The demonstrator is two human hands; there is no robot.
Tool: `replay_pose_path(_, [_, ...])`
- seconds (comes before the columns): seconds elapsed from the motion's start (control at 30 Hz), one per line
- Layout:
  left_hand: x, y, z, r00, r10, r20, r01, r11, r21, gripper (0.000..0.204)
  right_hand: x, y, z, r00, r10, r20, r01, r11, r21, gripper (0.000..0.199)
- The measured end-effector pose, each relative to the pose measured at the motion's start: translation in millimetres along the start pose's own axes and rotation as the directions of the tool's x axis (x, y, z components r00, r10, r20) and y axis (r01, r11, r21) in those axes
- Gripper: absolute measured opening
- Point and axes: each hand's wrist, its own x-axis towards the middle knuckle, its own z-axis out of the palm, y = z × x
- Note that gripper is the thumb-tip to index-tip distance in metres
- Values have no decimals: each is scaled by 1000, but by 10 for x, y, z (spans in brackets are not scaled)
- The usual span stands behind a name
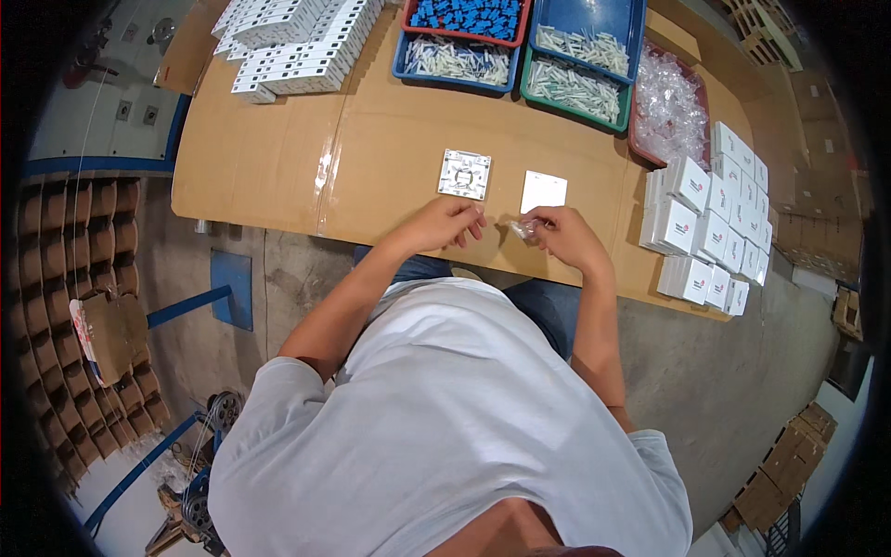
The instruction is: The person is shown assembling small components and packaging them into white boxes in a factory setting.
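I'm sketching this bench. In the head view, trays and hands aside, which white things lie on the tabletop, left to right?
Stacked white pieces with dark spots → square white frame → plain white square plate → stacked white boxes.

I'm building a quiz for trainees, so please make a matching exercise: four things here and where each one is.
1. Small clear bag
2. Small blue parts
3. Plain white square
4. White square with grey fittings

A. In a red tray
B. Just beyond the left hand
C. Held by the right hand
D. Just beyond the right hand

Pairs: 1-C, 2-A, 3-D, 4-B
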Motion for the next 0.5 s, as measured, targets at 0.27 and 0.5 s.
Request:
replay_pose_path(0.27, [26,-163,-12,983,-122,-138,74,948,-309,35,282,-134,430,979,-198,-53,205,941,268,16])
replay_pose_path(0.5, [239,-241,-234,875,197,-442,-310,930,-198,23,772,-86,581,905,-320,-280,379,905,192,10])
